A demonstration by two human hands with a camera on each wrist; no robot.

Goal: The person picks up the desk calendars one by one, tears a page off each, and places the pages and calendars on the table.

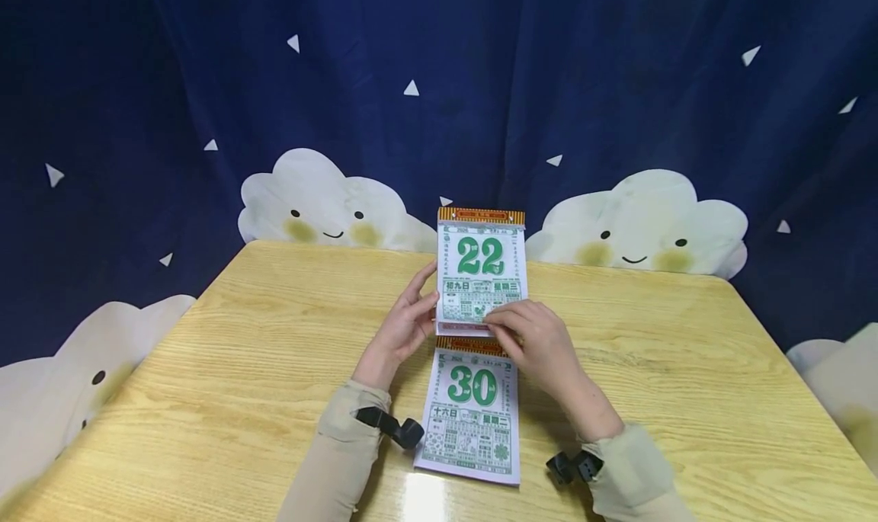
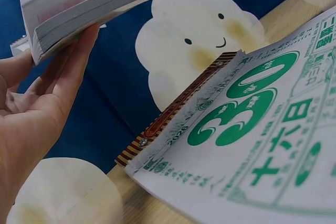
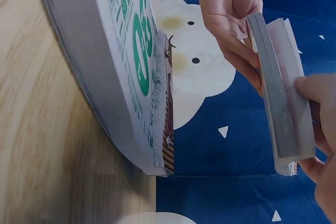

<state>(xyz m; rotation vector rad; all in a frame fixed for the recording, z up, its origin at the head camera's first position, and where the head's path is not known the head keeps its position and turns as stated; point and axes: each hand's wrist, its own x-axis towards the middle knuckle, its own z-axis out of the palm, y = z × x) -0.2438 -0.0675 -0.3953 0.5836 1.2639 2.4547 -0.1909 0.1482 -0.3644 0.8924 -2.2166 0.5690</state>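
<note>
One upper calendar (image 1: 473,255), page 22, raised above the table (image 1: 226,377). One lower calendar (image 1: 473,389), page 30, face up on the table, nearer. Left hand (image 1: 401,324): gripping the upper calendar's left edge, fingers behind. Right hand (image 1: 538,339): pinching leaves (image 3: 286,56) near the bottom edge; number too hard to tell. Probably best: brace the back, lift evenly, spare the corners from creasing.

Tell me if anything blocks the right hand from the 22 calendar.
Nothing visible does. The right hand already touches the 22 calendar near its lower right corner. The 30 calendar lies on the table, not between them.
</note>
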